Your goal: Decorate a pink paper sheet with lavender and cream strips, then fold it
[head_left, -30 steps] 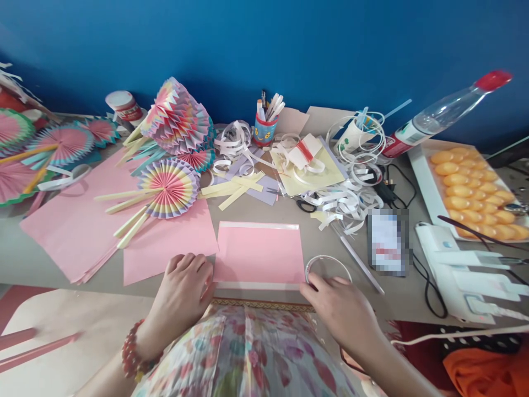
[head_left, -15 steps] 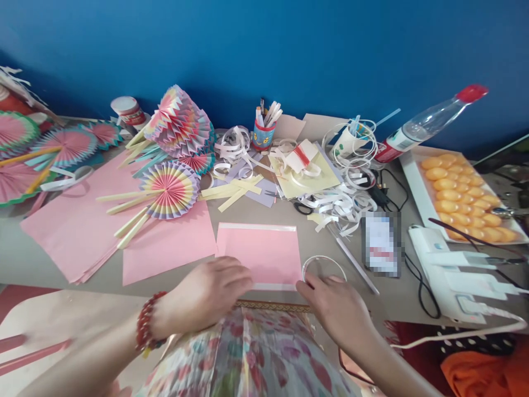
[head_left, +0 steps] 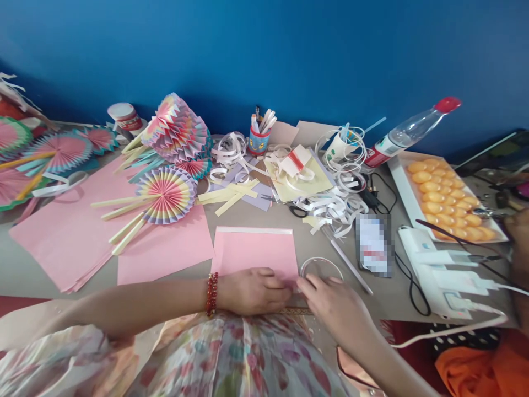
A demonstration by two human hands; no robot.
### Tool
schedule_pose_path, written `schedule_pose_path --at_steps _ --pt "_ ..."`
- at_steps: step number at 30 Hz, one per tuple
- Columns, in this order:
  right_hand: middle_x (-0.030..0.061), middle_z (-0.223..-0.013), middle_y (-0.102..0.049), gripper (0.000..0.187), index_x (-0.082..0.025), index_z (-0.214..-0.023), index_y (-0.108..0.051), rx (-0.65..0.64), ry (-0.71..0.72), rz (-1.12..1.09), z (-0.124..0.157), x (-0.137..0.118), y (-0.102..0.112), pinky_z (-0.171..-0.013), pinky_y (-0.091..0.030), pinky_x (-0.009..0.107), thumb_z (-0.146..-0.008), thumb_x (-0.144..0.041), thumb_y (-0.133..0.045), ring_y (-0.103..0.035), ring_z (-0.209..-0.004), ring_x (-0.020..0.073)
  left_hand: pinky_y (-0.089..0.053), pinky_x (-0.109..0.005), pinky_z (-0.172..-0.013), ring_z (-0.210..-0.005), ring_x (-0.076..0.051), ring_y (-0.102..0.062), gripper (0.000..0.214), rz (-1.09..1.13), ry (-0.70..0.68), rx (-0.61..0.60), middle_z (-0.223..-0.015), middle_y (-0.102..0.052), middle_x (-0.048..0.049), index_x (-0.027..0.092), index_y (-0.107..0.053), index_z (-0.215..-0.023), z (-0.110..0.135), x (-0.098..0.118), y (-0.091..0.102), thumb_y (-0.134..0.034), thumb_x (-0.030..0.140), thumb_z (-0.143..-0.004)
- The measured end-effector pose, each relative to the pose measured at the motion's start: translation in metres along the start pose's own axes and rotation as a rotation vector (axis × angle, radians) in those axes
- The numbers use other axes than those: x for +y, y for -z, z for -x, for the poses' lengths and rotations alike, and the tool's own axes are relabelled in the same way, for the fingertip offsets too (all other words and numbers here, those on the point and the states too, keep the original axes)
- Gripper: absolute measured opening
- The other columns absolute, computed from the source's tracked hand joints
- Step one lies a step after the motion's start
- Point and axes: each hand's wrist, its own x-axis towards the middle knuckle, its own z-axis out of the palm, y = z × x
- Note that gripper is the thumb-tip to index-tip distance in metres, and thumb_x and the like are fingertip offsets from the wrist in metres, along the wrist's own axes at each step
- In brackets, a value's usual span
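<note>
At desk, near edge, centre: pink sheet lies flat, w/ white strip (prob. tape) along its far edge. L hand palm-down over near edge, fingers slightly bent, unclenched; nothing seen grasped. R hand at near-R corner, thumb + index by the sheet, other fingers at ring (prob. tape roll); whether it pinches anything can't be made out.

Step in hand (my reading): smoothing near edge, L hand pressing, R hand steadying corner. Near edge mostly hidden by L hand. Next move calls for even pressure out to R end, sheet kept from sliding or creasing.

Labels: bottle, red/white wrap, text illegible. Tub, red/white, lettering too small. Flat item pixelated, n/a. Packet, red marks, no words legible. Power bar, small blue mark, unreadable.
</note>
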Motion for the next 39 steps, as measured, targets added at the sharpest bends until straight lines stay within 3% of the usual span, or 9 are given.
schedule_pose_path --at_steps 6,12,22,29,34,39 --pt "-0.0031 -0.079 -0.065 0.024 -0.025 -0.095 -0.061 0.027 -0.008 -0.004 0.007 0.006 -0.009 -0.057 -0.026 0.030 -0.080 -0.006 -0.064 -0.059 -0.066 0.0140 -0.041 -0.032 -0.086 -0.097 -0.019 -0.055 0.026 0.030 0.005 0.050 -0.127 -0.063 -0.0068 0.021 -0.066 -0.110 0.000 -0.002 -0.001 -0.042 0.025 -0.101" --pt "-0.0036 -0.079 -0.063 0.022 -0.025 -0.093 -0.061 0.052 -0.007 -0.032 0.006 0.006 -0.010 -0.058 -0.026 0.031 -0.081 -0.008 -0.064 -0.057 -0.065 0.0136 -0.036 -0.030 -0.098 -0.109 -0.019 -0.053 0.030 0.040 0.011 0.047 -0.136 -0.057 -0.0062 0.021 -0.067 -0.106 -0.004 -0.002 -0.007 -0.039 0.030 -0.102" --pt "-0.0028 -0.077 -0.061 0.017 -0.022 -0.081 -0.060 0.078 -0.039 -0.080 0.007 0.003 -0.008 -0.057 -0.025 0.031 -0.082 -0.005 -0.057 -0.051 -0.058 0.0112 -0.040 -0.033 -0.093 -0.117 -0.022 -0.051 0.033 -0.019 -0.006 0.072 -0.139 -0.054 -0.0092 0.016 -0.064 -0.113 -0.006 -0.001 -0.010 -0.039 0.033 -0.102" --pt "-0.0008 -0.080 -0.062 0.016 -0.022 -0.082 -0.060 0.108 -0.092 -0.147 0.013 -0.003 -0.016 -0.064 -0.029 0.029 -0.086 -0.008 -0.054 -0.051 -0.064 0.0131 -0.040 -0.034 -0.098 -0.118 -0.021 -0.051 0.035 0.025 0.022 0.040 -0.143 -0.051 -0.0082 0.020 -0.064 -0.115 -0.005 -0.001 -0.012 -0.039 0.041 -0.101" --pt "0.0021 -0.095 -0.064 0.019 -0.023 -0.085 -0.063 0.207 -0.159 -0.230 0.021 -0.008 -0.026 -0.074 -0.034 0.028 -0.087 -0.008 -0.052 -0.054 -0.085 0.0170 -0.023 -0.045 -0.118 -0.125 -0.023 -0.046 0.035 0.055 0.048 0.044 -0.147 -0.048 -0.0051 0.022 -0.060 -0.122 -0.001 -0.001 -0.017 -0.044 0.042 -0.099" --pt "0.0033 -0.101 -0.065 0.022 -0.023 -0.088 -0.066 0.305 -0.222 -0.255 0.027 -0.012 -0.044 -0.079 -0.036 0.029 -0.087 -0.009 -0.050 -0.055 -0.089 0.0185 -0.015 -0.045 -0.122 -0.131 -0.021 -0.042 0.040 0.084 0.073 0.024 -0.148 -0.047 -0.0035 0.020 -0.056 -0.127 -0.002 -0.001 -0.015 -0.040 0.044 -0.101"
